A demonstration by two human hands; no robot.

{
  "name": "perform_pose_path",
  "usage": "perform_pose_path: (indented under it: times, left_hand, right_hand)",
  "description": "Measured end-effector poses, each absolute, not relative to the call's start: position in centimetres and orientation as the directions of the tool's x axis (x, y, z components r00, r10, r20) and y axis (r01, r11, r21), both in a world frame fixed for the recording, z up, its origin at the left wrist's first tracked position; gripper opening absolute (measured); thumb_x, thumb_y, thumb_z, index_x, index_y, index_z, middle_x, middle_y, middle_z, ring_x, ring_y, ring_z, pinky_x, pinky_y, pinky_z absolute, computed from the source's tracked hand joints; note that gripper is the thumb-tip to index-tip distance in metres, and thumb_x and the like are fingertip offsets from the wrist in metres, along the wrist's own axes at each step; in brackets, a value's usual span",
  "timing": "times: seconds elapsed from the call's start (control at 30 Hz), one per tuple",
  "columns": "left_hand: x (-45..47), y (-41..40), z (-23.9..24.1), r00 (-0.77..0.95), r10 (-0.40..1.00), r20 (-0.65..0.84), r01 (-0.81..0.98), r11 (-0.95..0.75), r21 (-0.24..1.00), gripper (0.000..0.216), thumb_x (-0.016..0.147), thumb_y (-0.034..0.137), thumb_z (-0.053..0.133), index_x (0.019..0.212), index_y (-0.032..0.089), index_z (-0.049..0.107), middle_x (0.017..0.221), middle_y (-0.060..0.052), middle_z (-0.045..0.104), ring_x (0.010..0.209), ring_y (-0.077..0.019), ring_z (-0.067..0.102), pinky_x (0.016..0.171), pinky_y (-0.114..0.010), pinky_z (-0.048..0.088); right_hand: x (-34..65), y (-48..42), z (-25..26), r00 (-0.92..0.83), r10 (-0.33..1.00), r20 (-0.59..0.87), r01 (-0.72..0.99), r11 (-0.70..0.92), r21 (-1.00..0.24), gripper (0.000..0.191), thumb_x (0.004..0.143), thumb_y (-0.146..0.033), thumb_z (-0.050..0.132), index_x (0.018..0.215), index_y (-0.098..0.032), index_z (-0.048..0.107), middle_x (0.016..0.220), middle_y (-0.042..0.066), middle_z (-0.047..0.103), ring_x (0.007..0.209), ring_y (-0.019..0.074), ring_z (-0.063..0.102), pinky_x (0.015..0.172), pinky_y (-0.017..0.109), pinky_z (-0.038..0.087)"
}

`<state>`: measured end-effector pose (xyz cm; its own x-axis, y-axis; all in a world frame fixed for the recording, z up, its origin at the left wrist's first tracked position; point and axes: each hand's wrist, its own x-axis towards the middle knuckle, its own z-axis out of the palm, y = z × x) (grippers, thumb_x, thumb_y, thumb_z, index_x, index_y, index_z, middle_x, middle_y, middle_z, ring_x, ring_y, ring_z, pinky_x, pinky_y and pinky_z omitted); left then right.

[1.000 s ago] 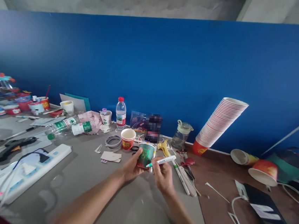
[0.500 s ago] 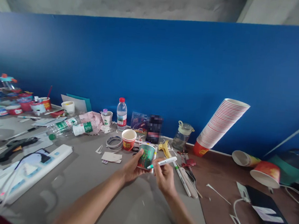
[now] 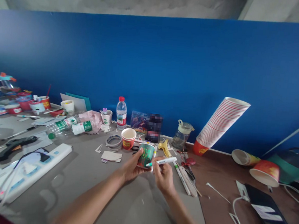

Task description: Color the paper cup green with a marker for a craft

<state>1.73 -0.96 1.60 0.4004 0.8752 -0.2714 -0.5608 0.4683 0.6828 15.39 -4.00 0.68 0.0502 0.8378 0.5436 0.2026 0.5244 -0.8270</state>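
green cup point(image 3: 147, 153) within left grip point(image 3: 133, 167)

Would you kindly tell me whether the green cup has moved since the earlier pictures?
No, the green cup shows no clear shift against the red cup behind it.

Compared with the earlier pictures, the white marker point(image 3: 167, 160) in the right hand point(image 3: 163, 176) had become slightly flatter, and its green tip point(image 3: 149, 164) had shifted a little toward 10 o'clock, against the green cup point(image 3: 146, 154).

Head camera (sole view): above desk point(image 3: 134, 209), facing forward and down.
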Motion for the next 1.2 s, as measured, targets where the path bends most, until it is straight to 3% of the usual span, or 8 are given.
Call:
perform_pose_path:
  times: [0.43,0.83,1.2]
  left_hand:
    - [1.69,-0.86,1.59,0.412,0.862,-0.295,-0.573,0.497,0.651,0.041,0.09,0.046,0.043,0.095,0.01,0.064,0.083,-0.01,0.07,0.069,-0.0178,0.066,0.067,-0.033,0.053]
    - [1.55,-0.71,1.36,0.436,0.861,-0.263,-0.578,0.492,0.651,0.046,0.088,0.05,0.044,0.098,0.01,0.064,0.083,-0.011,0.071,0.071,-0.0185,0.065,0.068,-0.032,0.053]
    - [1.46,-0.73,1.39,0.463,0.851,-0.25,-0.6,0.508,0.618,0.044,0.087,0.05,0.047,0.095,0.011,0.064,0.083,-0.01,0.071,0.073,-0.0183,0.065,0.07,-0.032,0.053]
  right_hand:
    - [15.35,-3.81,0.22,0.142,0.855,0.499,0.112,0.487,-0.866,0.026,0.091,-0.038,0.047,0.079,-0.017,0.057,0.06,-0.002,0.049,0.049,0.0095,0.042,0.045,0.021,0.036]
    - [15.36,-3.89,0.03,0.087,0.866,0.493,0.14,0.479,-0.866,0.03,0.088,-0.042,0.051,0.074,-0.016,0.057,0.06,-0.001,0.05,0.051,0.0102,0.044,0.046,0.021,0.035]
    - [15.26,-3.85,0.3,0.122,0.873,0.473,0.061,0.469,-0.881,0.029,0.089,-0.043,0.049,0.077,-0.018,0.054,0.056,-0.004,0.047,0.046,0.0094,0.042,0.044,0.021,0.035]
